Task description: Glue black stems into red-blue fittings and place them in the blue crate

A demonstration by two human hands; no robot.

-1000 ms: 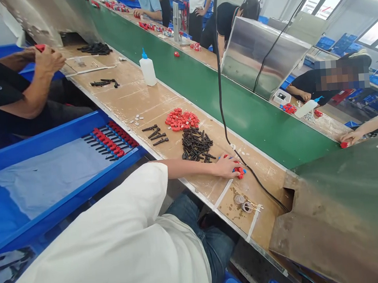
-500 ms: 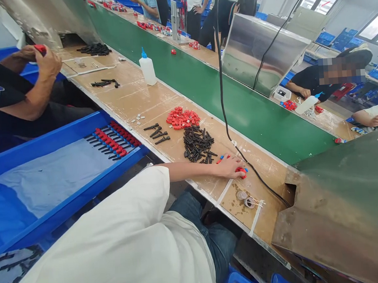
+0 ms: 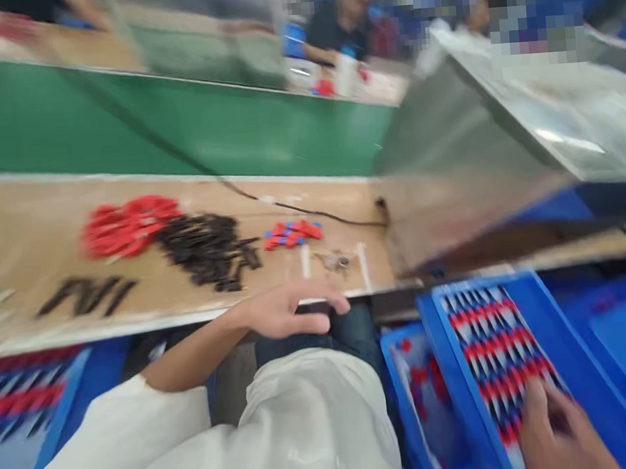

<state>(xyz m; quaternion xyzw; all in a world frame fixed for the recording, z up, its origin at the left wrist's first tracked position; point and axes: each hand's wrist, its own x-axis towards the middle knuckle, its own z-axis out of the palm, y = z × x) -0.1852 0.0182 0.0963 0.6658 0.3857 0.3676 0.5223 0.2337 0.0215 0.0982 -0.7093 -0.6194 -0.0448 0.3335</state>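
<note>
My left hand (image 3: pixel 297 310) hovers at the bench's front edge above my lap, thumb and fingers apart with nothing between them. Beyond it on the bench lies a small group of red-and-blue pieces (image 3: pixel 291 234). Left of these are a heap of black stick-like parts (image 3: pixel 206 245) and a pile of red parts (image 3: pixel 130 226). At the lower right, my right hand (image 3: pixel 559 428) reaches into a blue tray (image 3: pixel 558 321), thumb and finger pinched at rows of red-and-black assembled pieces (image 3: pixel 500 346). Blur and the hand itself hide what is in the pinch.
Another blue bin (image 3: pixel 410 392) with red pieces stands beside the tray. A metal hood (image 3: pixel 462 145) rises at the right end of the bench. A black cable (image 3: pixel 311 212) crosses the bench from the green belt (image 3: pixel 263 134). A co-worker (image 3: pixel 341 25) sits across.
My view has swung right. My left hand has let go of the red-and-blue piece and drawn back to the bench edge. My right hand has come into view at the tray.
</note>
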